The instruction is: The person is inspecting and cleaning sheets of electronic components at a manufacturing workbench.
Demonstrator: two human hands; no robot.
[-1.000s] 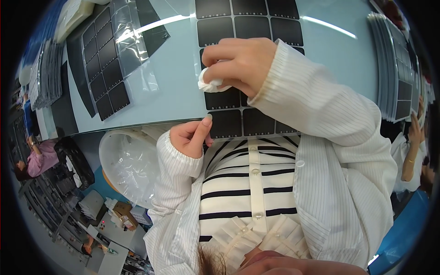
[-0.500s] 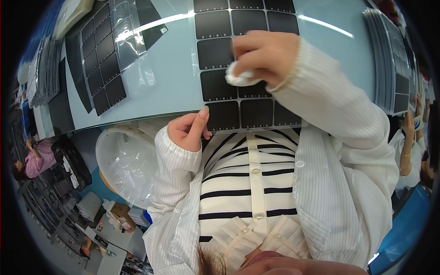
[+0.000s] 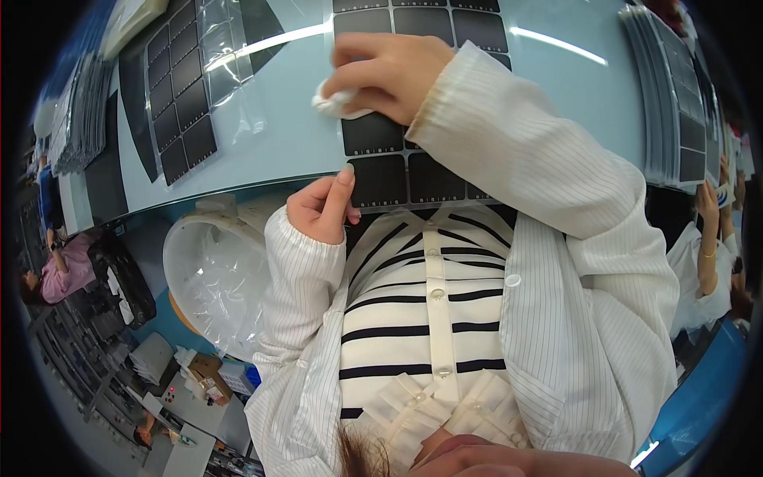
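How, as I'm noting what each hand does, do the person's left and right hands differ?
The left hand holds the black-panelled sheet by its near left corner; the right hand, farther from the body, holds a white wad at the sheet's left edge. The left hand shows its thumb uppermost; the right hand shows its back. Both are bare and emerge from white pinstriped sleeves.

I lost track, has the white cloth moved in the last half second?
Yes, leftward: against the black-panelled sheet, the white cloth now overlaps its left edge.
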